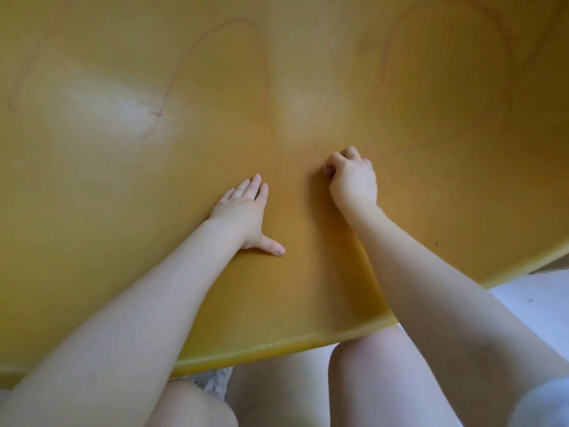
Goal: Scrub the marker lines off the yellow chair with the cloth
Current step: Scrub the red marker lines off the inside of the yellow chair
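My left hand (243, 208) lies flat, fingers straight, bracing the yellow chair (123, 186) that fills the view. My right hand (351, 177) curls tight near a faint marker line (264, 66); whether it holds the cloth, I cannot tell.

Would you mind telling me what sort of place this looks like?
Probably indoors at home, though little shows: a yellow chair scribbled with marker lines and a pale floor beneath it.
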